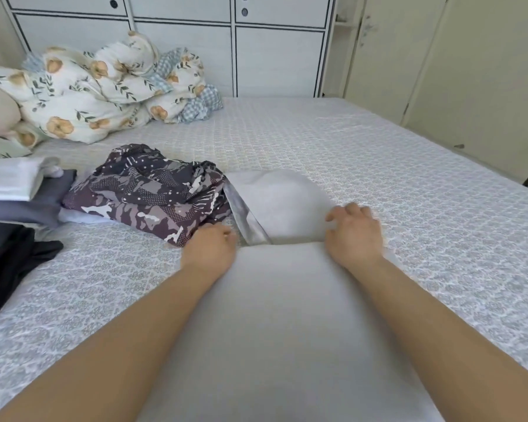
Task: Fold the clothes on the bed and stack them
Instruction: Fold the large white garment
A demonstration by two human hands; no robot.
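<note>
left hand (209, 243) + right hand (354, 231): grips curled on grey garment (275, 300) fold edge | risk: uneven pull skews fold, snags camo-print garment (153, 190)

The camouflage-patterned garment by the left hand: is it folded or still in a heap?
Still in a heap. The camouflage-patterned garment lies crumpled and bunched on the bed, with no flat folded edges.

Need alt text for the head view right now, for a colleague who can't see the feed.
Both hands, left hand and right hand, grip the fold line of a light grey garment spread on the patterned bed sheet. A crumpled camouflage-print garment lies to its left, a floral duvet behind.
</note>
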